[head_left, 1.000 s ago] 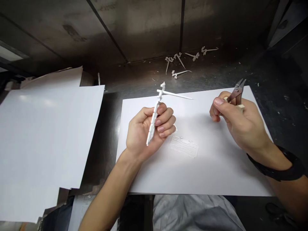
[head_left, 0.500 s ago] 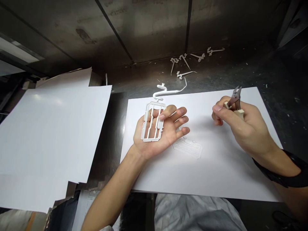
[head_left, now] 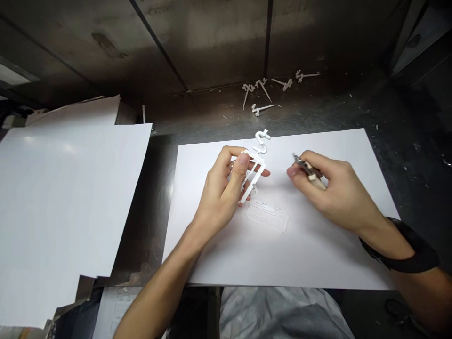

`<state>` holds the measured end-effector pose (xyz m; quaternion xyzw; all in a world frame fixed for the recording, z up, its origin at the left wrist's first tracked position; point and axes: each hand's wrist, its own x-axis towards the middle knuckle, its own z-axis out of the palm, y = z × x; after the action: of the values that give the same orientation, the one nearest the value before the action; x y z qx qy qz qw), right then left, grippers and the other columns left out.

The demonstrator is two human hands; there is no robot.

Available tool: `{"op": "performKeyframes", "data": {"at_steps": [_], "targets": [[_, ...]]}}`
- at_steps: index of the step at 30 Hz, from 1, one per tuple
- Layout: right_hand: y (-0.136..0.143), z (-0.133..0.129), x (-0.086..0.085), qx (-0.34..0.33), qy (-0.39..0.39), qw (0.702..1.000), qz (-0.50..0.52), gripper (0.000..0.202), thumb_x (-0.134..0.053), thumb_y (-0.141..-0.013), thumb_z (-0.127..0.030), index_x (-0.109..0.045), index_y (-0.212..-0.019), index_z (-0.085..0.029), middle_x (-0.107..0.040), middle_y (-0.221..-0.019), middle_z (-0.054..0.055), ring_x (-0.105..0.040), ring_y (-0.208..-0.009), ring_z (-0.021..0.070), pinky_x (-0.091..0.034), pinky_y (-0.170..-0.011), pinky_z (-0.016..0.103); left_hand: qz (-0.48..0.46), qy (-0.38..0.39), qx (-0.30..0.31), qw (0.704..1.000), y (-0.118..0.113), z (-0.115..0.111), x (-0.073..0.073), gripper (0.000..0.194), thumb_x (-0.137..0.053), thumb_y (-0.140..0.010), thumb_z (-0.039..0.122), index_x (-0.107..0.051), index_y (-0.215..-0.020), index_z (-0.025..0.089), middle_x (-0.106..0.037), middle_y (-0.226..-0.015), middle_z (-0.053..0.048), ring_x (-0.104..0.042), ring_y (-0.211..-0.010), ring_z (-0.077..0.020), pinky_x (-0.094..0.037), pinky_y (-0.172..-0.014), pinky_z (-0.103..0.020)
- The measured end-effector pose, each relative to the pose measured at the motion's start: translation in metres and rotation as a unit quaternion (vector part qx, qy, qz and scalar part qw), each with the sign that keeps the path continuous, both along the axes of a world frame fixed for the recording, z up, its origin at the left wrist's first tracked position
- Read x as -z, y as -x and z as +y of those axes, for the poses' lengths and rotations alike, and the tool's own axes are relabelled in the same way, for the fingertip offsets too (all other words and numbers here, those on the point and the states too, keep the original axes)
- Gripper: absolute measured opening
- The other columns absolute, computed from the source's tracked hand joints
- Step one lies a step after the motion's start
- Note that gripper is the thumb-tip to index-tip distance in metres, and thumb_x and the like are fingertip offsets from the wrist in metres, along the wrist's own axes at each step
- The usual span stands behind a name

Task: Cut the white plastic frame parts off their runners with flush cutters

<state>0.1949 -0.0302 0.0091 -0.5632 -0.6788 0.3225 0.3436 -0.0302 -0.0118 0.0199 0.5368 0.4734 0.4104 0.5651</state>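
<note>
My left hand (head_left: 222,188) is closed on a white plastic frame (head_left: 259,172), thumb on its near face and fingers behind. From the frame's upper end sticks out a curly white sprue (head_left: 262,141). To the right, my right hand (head_left: 328,188) grips a pair of nippers (head_left: 310,174) with pale handles, their tips pointing up and left, apart from the frame. Below the left hand another white frame (head_left: 268,216) lies flat on a large white sheet (head_left: 318,254).
Several cut-off sprues (head_left: 263,109) and small scraps lie on the dark metal bench (head_left: 197,113) beyond the sheet. At left stands a stack topped with white sheets (head_left: 70,197). A metal wall (head_left: 219,42) closes off the back.
My left hand has turned over from palm up, tilting the frame and its sprue to the right. My right hand has moved left with the nippers, which now point towards the frame.
</note>
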Motion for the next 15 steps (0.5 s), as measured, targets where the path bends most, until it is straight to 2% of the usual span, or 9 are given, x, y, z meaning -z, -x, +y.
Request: {"op": "performKeyframes", "data": {"at_steps": [5,9,15], "targets": [[0.004,-0.001,0.004,-0.038,0.015,0.998,-0.043,0.035,-0.068,-0.103,-0.027,-0.044,-0.078,-0.021,-0.043,-0.066,-0.004,-0.036,-0.059,0.0155,-0.028,-0.058,0.035,0.053,-0.037,0.046,0.997,0.006,0.001,-0.008,0.029,-0.073,-0.106,0.047,-0.059,-0.115,0.023,-0.077,-0.088,-0.003,-0.059,-0.057,-0.0142,-0.044,-0.054,-0.025],[0.003,-0.003,0.003,-0.039,0.050,0.997,-0.043,0.044,-0.068,-0.104,-0.031,-0.039,-0.073,-0.021,-0.039,-0.061,-0.005,-0.034,-0.057,0.0144,-0.026,-0.053,0.035,0.121,-0.099,0.067,0.985,0.010,0.000,-0.009,0.021,-0.071,-0.107,0.042,-0.063,-0.109,0.023,-0.074,-0.078,0.000,-0.060,-0.058,-0.0149,-0.042,-0.056,-0.026],[0.003,-0.003,0.000,-0.075,0.104,0.991,-0.033,0.030,-0.066,-0.103,-0.028,-0.054,-0.076,-0.022,-0.048,-0.063,-0.008,-0.040,-0.058,0.0131,-0.029,-0.052,0.034,0.154,-0.137,0.120,0.971,0.012,-0.001,-0.009,0.014,-0.065,-0.112,0.033,-0.064,-0.102,0.023,-0.071,-0.075,0.005,-0.062,-0.063,-0.0119,-0.045,-0.062,-0.024]]}}
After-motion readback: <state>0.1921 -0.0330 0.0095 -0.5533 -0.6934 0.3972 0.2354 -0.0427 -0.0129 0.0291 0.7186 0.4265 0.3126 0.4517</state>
